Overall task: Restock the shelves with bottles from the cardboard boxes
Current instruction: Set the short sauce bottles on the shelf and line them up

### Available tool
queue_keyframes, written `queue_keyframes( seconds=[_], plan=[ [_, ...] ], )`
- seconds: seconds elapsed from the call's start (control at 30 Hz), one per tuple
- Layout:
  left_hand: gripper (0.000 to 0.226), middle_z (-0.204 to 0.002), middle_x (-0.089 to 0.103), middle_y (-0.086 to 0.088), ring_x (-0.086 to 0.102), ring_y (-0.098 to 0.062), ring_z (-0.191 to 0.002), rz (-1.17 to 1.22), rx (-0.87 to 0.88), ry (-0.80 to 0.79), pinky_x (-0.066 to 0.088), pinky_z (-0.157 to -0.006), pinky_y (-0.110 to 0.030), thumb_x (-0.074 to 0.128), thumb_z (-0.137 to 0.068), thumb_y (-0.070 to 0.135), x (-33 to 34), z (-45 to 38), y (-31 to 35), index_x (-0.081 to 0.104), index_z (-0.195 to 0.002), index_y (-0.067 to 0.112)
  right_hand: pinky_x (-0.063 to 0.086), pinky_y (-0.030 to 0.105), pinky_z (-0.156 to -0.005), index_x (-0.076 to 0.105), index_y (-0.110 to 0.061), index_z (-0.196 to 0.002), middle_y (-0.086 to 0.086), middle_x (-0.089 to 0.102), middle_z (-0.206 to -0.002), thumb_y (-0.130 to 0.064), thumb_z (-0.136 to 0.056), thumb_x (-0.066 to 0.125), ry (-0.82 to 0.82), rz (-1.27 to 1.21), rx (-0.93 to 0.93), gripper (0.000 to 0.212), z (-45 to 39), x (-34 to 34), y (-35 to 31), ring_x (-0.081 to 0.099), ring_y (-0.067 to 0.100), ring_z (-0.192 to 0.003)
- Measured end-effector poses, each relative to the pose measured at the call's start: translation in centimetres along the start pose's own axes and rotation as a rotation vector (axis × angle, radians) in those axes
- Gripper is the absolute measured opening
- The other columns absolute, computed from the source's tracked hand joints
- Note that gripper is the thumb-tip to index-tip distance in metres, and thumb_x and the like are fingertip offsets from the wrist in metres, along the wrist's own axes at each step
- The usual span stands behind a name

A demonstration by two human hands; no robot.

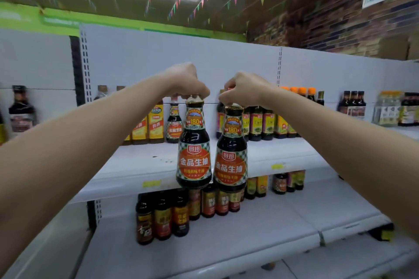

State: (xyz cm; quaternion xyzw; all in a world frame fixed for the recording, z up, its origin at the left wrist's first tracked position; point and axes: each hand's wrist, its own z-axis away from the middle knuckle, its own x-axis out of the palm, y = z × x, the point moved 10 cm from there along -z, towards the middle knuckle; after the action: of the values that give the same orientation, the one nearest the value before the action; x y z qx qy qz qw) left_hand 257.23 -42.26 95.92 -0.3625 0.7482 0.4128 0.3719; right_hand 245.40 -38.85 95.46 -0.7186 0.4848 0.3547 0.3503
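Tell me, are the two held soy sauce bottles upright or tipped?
Upright: left bottle and right bottle hang by their caps, labels reading level.

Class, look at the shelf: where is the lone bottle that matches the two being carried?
In the head view, the matching soy sauce bottle stands at the back of the upper shelf, just right of the yellow-labelled bottles and left of the left hand's bottle.
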Motion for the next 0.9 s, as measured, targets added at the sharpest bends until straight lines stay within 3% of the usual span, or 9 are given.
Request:
queue_keyframes(
  seconds=[0.33,0.53,0.77,0.9],
  plan=[
    [0.021,-0.057,0.049,-0.004,0.039,-0.016,-0.048,0.02,-0.104,0.164,0.03,-0.043,-0.022,0.067,-0.079,0.021,1.8,-5.4,2.7,0.059,-0.069,0.004,0.031,0.025,-0.05,0.066,-0.014,-0.071,-0.002,0.05,-0.058,-0.031,-0.083,0.059,0.03,-0.043,-0.091,0.022,-5.0,-0.3,8.0,0.045,0.014,-0.057],
    [0.027,-0.059,0.041,-0.002,0.039,-0.019,-0.058,-0.025,-0.117,0.315,0.031,-0.056,-0.031,0.07,-0.074,0.026,1.3,-8.2,1.1,0.049,-0.063,0.012,0.033,0.024,-0.051,0.069,-0.016,-0.075,-0.001,0.054,-0.065,-0.031,-0.081,0.06,0.091,-0.104,-0.106,0.019,-8.4,1.2,9.6,0.047,0.015,-0.062],
    [0.03,-0.06,0.045,-0.003,0.042,-0.019,-0.061,-0.094,-0.124,0.297,0.03,-0.052,-0.029,0.071,-0.073,0.03,3.1,-13.6,-2.9,0.052,-0.062,0.011,0.033,0.024,-0.053,0.06,-0.018,-0.07,-0.002,0.053,-0.066,-0.035,-0.081,0.064,0.027,-0.126,-0.134,0.021,-13.8,6.1,9.2,0.046,0.012,-0.063],
    [0.027,-0.064,0.049,-0.004,0.042,-0.019,-0.061,-0.156,-0.126,0.253,0.029,-0.053,-0.028,0.07,-0.073,0.031,5.1,-16.1,-5.8,0.055,-0.065,0.011,0.034,0.024,-0.054,0.064,-0.016,-0.074,-0.002,0.053,-0.063,-0.034,-0.081,0.065,0.001,-0.17,-0.119,0.02,-16.8,8.4,9.4,0.046,0.013,-0.061]
  ],
)
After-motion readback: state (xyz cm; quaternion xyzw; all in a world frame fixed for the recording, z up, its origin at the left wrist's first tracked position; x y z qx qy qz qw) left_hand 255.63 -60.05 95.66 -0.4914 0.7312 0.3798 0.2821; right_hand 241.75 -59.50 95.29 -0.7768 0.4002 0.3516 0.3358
